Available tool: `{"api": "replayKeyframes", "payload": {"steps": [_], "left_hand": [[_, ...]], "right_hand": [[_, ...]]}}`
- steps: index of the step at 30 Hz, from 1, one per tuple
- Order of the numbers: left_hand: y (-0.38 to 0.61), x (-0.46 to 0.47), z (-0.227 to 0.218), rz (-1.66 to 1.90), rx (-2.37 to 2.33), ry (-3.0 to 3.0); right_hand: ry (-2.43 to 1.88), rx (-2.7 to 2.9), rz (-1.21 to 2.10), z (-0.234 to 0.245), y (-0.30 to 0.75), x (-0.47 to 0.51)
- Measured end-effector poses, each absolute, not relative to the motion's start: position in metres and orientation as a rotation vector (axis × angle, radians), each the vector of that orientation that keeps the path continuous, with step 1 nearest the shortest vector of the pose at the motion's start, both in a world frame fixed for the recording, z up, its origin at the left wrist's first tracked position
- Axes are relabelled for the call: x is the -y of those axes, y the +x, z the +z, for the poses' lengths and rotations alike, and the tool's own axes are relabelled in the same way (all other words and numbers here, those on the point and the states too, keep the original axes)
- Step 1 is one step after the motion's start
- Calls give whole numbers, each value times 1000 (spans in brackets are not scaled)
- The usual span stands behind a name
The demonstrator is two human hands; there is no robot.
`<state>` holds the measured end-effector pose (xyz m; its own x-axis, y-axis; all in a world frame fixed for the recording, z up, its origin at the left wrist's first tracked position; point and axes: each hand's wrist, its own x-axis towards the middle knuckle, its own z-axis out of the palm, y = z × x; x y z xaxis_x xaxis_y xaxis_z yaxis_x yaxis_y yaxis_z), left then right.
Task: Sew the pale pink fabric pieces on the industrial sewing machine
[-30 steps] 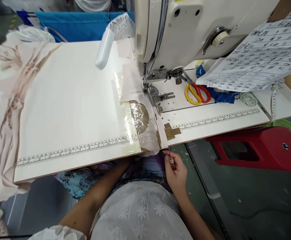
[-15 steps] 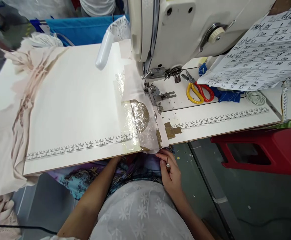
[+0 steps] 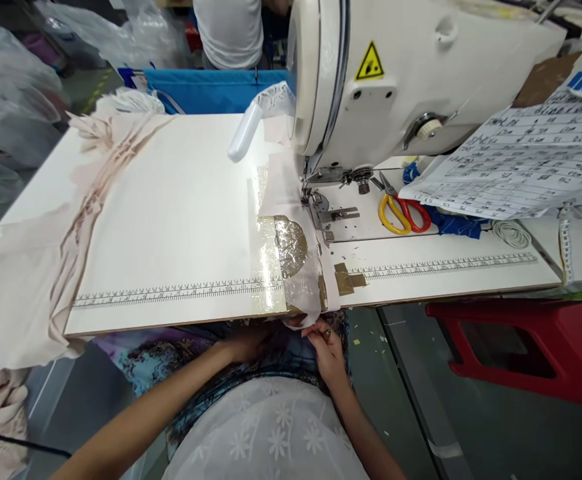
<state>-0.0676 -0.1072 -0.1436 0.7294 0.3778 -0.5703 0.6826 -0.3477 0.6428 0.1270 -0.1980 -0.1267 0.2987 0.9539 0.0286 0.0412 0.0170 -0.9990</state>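
fabric strip (image 3: 298, 293) pinched by both hands (image 3: 291, 340) at table edge (image 3: 171, 327)

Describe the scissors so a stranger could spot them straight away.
Start at the big white sewing machine. Under its arm the scissors lie flat on the table. One yellow handle and one red set them apart from the blue cloth and white cord beside them.

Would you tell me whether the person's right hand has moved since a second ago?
Yes. The right hand has shifted left, from below the brown tape patch to the hanging end of the pale sheer fabric strip.
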Motion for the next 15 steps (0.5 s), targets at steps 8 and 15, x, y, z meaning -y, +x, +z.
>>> {"api": "replayKeyframes", "payload": {"steps": [8,15], "left_hand": [[-71,59,54,-291,-174,1778],[-9,-22,35,514,-673,2788]], "right_hand": [[-1163,1103,956,-89,135,221],[-1252,1109,902,-54,149,220]]}}
